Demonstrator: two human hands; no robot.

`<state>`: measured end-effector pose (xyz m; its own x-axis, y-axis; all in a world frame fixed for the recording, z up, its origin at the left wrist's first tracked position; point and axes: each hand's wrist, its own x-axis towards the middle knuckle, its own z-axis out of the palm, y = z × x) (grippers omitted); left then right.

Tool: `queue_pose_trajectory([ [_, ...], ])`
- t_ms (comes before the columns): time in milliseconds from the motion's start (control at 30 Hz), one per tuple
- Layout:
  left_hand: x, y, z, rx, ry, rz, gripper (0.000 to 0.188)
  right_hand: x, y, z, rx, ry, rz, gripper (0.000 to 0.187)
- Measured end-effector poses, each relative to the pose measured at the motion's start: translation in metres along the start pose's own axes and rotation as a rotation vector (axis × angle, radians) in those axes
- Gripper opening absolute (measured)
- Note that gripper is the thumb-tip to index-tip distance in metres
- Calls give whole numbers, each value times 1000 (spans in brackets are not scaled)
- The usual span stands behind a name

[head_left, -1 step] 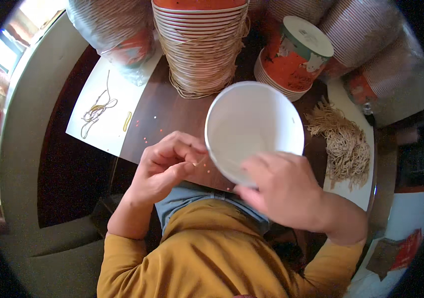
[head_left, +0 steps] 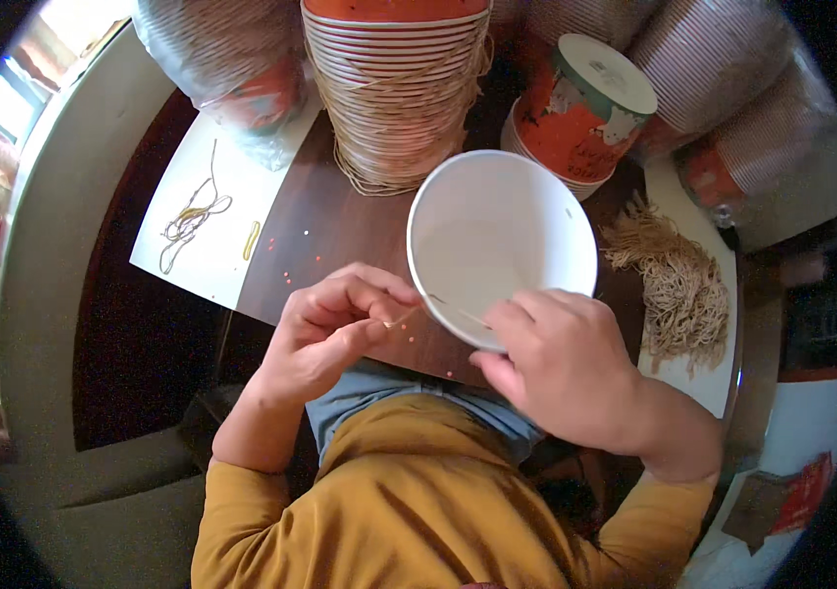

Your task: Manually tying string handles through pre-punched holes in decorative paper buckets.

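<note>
A white-lined paper tub (head_left: 502,221) stands mouth up in front of me, tipped so its inside shows. At the tub's near left rim, my left hand (head_left: 340,319) is closed, with a short end of thin tan cord (head_left: 399,319) pinched between thumb and fingers. My right hand (head_left: 561,344) bends over the near right rim, fingers inside and thumb outside. Another length of the cord runs from the left rim across the tub's mouth to the right fingertips, which pinch it. The tub's outer side is hidden.
A tall stack of tubs (head_left: 399,98) with cord loops stands behind. To its right is an orange and green tub (head_left: 590,113) upside down on others. A bundle of tan cords (head_left: 683,304) lies right, loose cord (head_left: 193,226) left on white paper. Wrapped tub stacks (head_left: 713,69) line the back.
My right hand has shifted slightly right and up, and the cord now shows stretched to its fingertips. The tub has tipped and risen a little. My left hand has barely moved.
</note>
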<state>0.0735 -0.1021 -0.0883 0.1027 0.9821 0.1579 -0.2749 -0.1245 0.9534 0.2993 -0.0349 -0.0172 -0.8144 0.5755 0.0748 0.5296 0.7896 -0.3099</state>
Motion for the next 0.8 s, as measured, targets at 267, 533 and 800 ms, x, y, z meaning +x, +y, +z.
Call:
queue_pose_trajectory([
  [267,10,-7,26,-62,90,42,5,-5,5,11,-109,349,-51,19],
  [533,9,-11,39,422,86,153,12,-18,-24,76,390,603,-269,34],
  [800,3,-22,17,492,-205,439,16,-26,-27,93,435,602,-280,33],
])
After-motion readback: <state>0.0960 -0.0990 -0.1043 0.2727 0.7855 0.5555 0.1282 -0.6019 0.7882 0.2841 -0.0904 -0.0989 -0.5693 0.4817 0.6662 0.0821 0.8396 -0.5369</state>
